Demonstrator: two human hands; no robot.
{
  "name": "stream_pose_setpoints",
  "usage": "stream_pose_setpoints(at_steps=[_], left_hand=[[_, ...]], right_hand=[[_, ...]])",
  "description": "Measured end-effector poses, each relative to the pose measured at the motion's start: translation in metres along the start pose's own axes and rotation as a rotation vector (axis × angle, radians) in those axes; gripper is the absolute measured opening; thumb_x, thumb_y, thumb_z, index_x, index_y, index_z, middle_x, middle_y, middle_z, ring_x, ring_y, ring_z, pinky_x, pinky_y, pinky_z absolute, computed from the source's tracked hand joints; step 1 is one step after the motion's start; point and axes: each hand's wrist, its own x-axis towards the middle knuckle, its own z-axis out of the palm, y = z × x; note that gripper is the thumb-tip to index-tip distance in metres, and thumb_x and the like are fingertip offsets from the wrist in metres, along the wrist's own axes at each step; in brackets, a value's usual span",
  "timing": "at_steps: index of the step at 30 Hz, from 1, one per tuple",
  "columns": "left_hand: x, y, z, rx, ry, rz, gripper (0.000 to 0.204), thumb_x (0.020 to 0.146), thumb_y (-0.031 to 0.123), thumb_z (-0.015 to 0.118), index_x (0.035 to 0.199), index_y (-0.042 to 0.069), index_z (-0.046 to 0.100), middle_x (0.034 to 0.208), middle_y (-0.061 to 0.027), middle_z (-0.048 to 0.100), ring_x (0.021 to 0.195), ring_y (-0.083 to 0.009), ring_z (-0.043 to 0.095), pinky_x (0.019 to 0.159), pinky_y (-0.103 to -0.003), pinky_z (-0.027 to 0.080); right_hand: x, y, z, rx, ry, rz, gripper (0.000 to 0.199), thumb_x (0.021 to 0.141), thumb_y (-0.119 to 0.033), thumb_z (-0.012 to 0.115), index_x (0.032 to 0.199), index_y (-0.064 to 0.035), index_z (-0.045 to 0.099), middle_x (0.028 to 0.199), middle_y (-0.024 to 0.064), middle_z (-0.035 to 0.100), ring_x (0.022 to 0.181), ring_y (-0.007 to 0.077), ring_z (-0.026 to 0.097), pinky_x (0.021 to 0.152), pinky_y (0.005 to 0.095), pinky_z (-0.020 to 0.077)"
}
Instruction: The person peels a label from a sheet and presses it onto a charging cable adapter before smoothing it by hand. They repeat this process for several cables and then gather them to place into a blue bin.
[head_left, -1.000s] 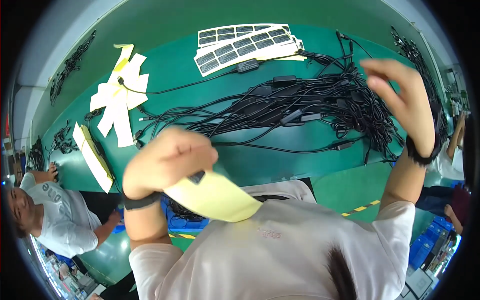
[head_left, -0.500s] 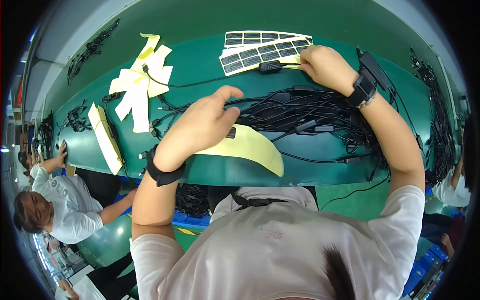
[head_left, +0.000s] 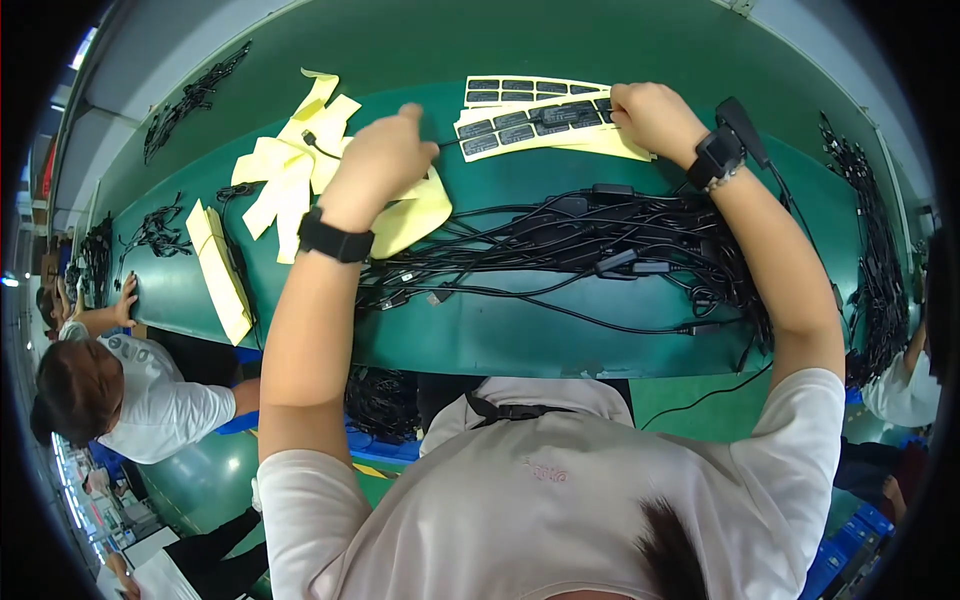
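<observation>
My left hand is over the left middle of the table, index finger and thumb apart. A curved yellow backing strip hangs out from under it, seemingly gripped by the other fingers, which are hidden. My right hand is closed at the right end of a label sheet bearing rows of black labels. Its fingers appear to pinch a black cable whose small inline box lies over the sheet. That cable's plug rests on the pile of yellow strips.
A tangled bundle of black cables stretches across the green table. A folded yellow stack lies at the left. More cables lie along the right edge. A co-worker sits at the left.
My left hand has moved up and away from me, and the yellow strip has gone with it toward the pile. My right hand has barely shifted; the inline box now lies further onto the sheet.
</observation>
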Motion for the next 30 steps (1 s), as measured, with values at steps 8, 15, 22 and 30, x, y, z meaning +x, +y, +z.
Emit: stream_pose_setpoints(at_steps=[8,15,22,30], left_hand=[[0.023,-0.01,0.012,0.181,0.034,-0.027,0.019,0.081,0.021,0.059,0.089,0.004,0.059,0.086,-0.017,0.065,0.085,-0.0336,0.062,0.071,-0.042,0.049],[0.013,-0.006,0.004,0.09,0.185,0.035,0.019,0.082,0.019,0.058,0.094,0.004,0.06,0.078,-0.0164,0.063,0.076,-0.0276,0.061,0.065,-0.037,0.047],[-0.073,0.044,-0.053,-0.92,-0.53,0.345,0.015,0.085,0.014,0.056,0.092,0.002,0.06,0.066,-0.0005,0.055,0.059,-0.0085,0.051,0.055,-0.023,0.041],[-0.076,0.071,0.014,-0.721,-0.403,0.155,0.023,0.083,0.013,0.056,0.103,0.0,0.056,0.085,-0.0089,0.057,0.075,-0.0171,0.056,0.066,-0.028,0.045]], right_hand=[[-0.002,0.012,-0.001,0.061,0.027,0.048,0.013,0.077,-0.014,0.062,0.081,-0.0012,0.061,0.073,0.0144,0.061,0.071,0.0316,0.06,0.065,0.0391,0.0475],[-0.017,0.002,-0.019,0.041,0.053,-0.029,0.017,0.077,-0.016,0.064,0.085,-0.0021,0.064,0.078,0.0138,0.063,0.066,0.0301,0.059,0.063,0.0371,0.048],[-0.068,-0.057,-0.101,0.407,-0.085,0.068,0.019,0.078,-0.013,0.063,0.095,-0.0032,0.065,0.087,0.0129,0.064,0.079,0.0285,0.058,0.072,0.0353,0.0464],[-0.083,-0.04,-0.041,0.261,0.004,-0.062,0.02,0.08,-0.008,0.061,0.099,-0.0021,0.063,0.087,0.0107,0.064,0.085,0.0264,0.057,0.078,0.0336,0.0447]])
